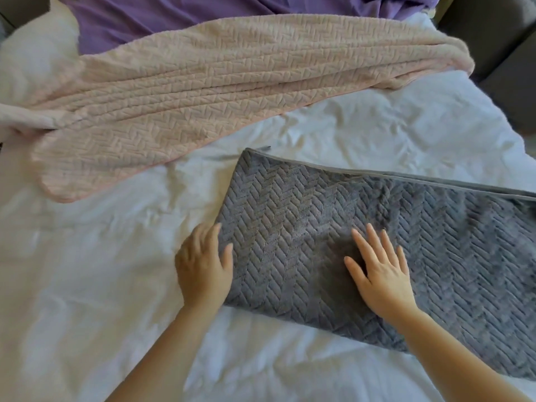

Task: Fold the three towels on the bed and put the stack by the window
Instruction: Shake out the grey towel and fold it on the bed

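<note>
When checked nearest first, found the right hand (380, 274) laid flat on the grey towel (290, 204), fingers straight and spread, grasping nothing; judged to be pressing the fold down so that it stays. Found the left hand (203, 265) at the towel's short end, thumb resting on the pile, fingertips relaxed along the edge, nothing pinched; judged to be squaring that end. Noted the grey towel folded lengthwise into a long band, running from the left fingertips, under the right palm and off the right of frame, on the white duvet (87, 285). Judged unfinished: further folds wanted. Beyond both sets of fingertips, noted the pink towel (203, 82) spread loose and unfolded, well apart from either hand. Beyond that again, noted the purple towel (145, 18), also unfolded, its near edge covered by the pink one. Saw no window and no stack as yet.
</note>
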A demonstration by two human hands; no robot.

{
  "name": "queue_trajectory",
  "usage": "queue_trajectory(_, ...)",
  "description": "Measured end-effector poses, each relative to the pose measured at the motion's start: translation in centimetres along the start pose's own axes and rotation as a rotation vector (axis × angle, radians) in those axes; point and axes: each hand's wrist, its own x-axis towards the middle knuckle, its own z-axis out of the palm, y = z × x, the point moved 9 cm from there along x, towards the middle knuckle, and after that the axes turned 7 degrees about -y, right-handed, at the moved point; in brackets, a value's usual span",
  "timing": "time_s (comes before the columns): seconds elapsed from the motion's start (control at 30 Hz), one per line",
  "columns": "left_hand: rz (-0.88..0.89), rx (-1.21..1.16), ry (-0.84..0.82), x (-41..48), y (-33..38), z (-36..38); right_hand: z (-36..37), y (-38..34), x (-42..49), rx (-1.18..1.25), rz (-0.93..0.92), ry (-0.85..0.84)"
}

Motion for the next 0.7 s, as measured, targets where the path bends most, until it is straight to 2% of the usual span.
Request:
queue_trajectory(0.07,0.261,-0.01,-0.121,-1.2,6.0,1.7,0.9,-1.2,-0.9,0.008,-0.027,0.001)
queue_trajectory(0.13,0.395,0.102,-0.379,-3.0,9.2,5.9,2.4,-0.7,-2.0,-0.014,0.004,-0.017)
queue_trajectory(0.2,0.357,0.217,-0.525,-4.2,8.0,9.3,3.5,2.9,-3.7,-0.016,0.114,-0.028)
queue_trajectory(0.3,0.304,0.287,-0.535,-4.4,5.3,10.6,4.1,10.8,-8.0,-0.044,0.303,-0.016)
queue_trajectory(0.43,0.217,0.298,-0.558,-4.7,6.0,10.1,3.7,18.8,-14.5,0.009,0.549,-0.023)
queue_trajectory(0.5,0.208,0.28,-0.552,-5.3,8.0,9.7,2.3,20.7,-16.0,0.089,0.586,0.1)
queue_trajectory(0.6,0.327,0.22,-0.567,-7.0,13.7,10.4,-1.1,24.3,-17.5,0.262,0.645,0.452)
queue_trajectory(0.7,0.439,0.147,-0.585,-8.8,20.0,11.8,-1.6,29.9,-18.7,0.64,0.836,0.585)
